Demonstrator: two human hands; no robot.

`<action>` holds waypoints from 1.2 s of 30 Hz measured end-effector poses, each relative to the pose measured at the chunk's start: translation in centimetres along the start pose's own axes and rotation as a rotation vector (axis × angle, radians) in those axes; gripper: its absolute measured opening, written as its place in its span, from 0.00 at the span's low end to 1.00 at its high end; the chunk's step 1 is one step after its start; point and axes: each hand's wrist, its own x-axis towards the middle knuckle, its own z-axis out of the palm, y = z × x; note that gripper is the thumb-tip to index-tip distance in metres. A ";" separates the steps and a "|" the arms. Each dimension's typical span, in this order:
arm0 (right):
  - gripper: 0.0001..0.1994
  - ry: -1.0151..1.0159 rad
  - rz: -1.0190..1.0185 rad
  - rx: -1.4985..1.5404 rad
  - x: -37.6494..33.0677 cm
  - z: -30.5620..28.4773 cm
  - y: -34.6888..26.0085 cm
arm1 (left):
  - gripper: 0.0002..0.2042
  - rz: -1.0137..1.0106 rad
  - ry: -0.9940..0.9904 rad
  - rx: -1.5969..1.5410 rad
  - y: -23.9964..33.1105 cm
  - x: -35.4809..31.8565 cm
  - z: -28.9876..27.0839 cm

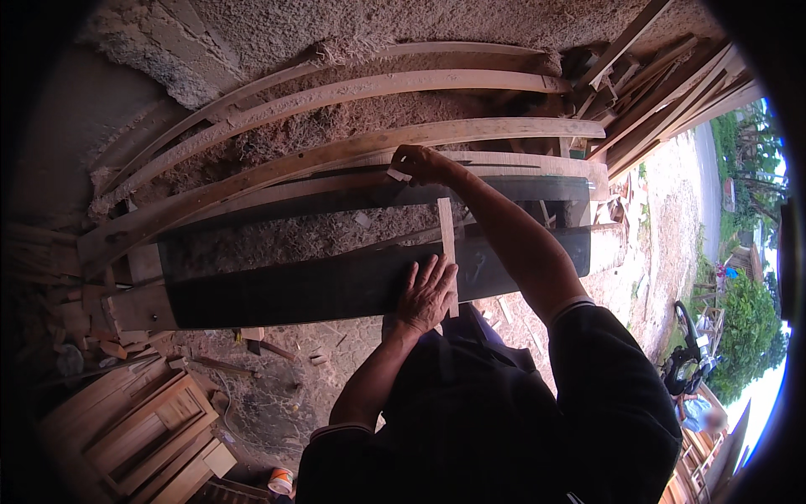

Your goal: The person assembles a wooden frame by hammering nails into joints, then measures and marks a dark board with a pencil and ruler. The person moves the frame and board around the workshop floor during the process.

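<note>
A long dark glass-like pane (285,290) lies across wooden boards in front of me, and shavings show through its middle. My left hand (426,294) rests flat on the pane's near side, fingers stretched out. Its edge touches a narrow wooden strip (447,235) that lies crosswise over the pane. My right hand (422,165) reaches to the far edge, its fingers closed around a small pale piece (399,175). What kind of piece it is I cannot make out.
Long curved wooden beams (369,139) lie beyond the pane, over heaps of shavings. Stacked planks (672,92) stand at the far right. Wooden panels (159,424) and a small bucket (281,480) are at the lower left. A bicycle (687,349) stands outside on the right.
</note>
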 end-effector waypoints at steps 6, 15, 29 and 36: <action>0.18 -0.009 0.082 -0.020 -0.1 0.1 -0.3 | 0.32 -0.001 0.008 -0.019 0.0 0.0 -0.1; 0.17 -0.014 0.140 0.019 0.2 0.2 -0.4 | 0.31 0.001 0.017 -0.015 0.0 0.0 -0.1; 0.17 0.018 0.185 0.052 0.4 0.3 -0.4 | 0.32 0.003 0.004 0.022 0.0 0.0 0.1; 0.16 0.002 0.108 0.015 0.3 0.1 -0.6 | 0.32 0.005 0.031 0.009 -0.1 0.1 0.1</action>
